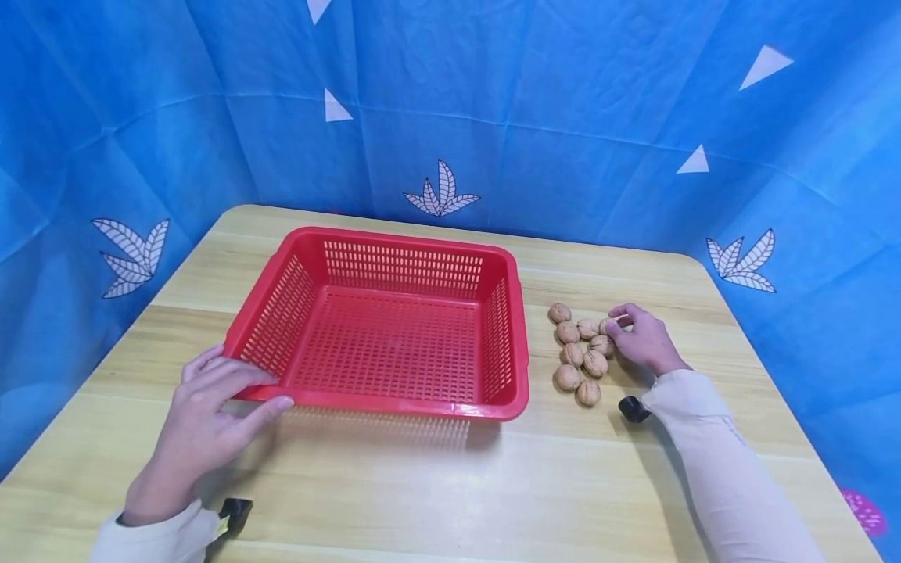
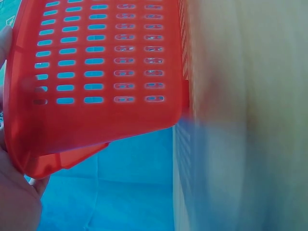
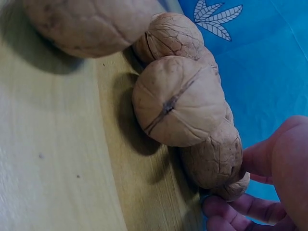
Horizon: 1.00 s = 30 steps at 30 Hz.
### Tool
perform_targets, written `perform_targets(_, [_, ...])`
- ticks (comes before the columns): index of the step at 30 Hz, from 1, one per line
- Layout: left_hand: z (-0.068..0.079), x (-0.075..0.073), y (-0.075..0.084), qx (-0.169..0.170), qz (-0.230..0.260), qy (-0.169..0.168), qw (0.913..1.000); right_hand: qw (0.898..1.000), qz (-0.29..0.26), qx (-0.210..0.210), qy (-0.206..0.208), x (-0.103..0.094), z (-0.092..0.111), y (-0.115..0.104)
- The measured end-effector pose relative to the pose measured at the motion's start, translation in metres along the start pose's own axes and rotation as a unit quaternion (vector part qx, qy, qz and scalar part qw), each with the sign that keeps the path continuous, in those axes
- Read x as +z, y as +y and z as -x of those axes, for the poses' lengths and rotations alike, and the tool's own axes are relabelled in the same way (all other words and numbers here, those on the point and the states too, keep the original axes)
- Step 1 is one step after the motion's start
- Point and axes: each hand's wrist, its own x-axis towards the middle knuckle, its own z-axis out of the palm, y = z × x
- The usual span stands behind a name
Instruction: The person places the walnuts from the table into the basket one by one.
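Note:
A red plastic basket (image 1: 394,344) with slotted walls rests on the wooden table. My left hand (image 1: 204,418) grips its near left corner, thumb and fingers about the rim. In the left wrist view the basket's slotted side wall (image 2: 106,110) fills the upper left, with part of the left hand (image 2: 17,192) at its rim. Right of the basket lies a loose cluster of walnuts (image 1: 572,356). At the cluster's far right edge my right hand (image 1: 644,340) pinches a walnut (image 1: 606,325) between thumb and fingers. Nearer walnuts (image 3: 178,101) partly hide that grip in the right wrist view.
The light wooden table (image 1: 436,485) has rounded far corners. A blue curtain (image 1: 563,117) with white leaf and triangle prints hangs behind it and at both sides. Black devices are strapped at the left wrist (image 1: 235,512) and right wrist (image 1: 633,409).

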Motion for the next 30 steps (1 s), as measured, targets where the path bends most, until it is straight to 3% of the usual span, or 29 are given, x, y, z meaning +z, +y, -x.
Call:
perform_targets(14, [-0.001, 0.002, -0.003, 0.015, 0.007, 0.01, 0.9998, 1.0, 0.002, 0.005, -0.003, -0.006, 0.002, -0.001])
perform_targets(30, [0.0, 0.0, 0.001, -0.001, -0.004, 0.0, 1.0, 0.999, 0.025, -0.038, 0.019, -0.018, 0.004, -0.009])
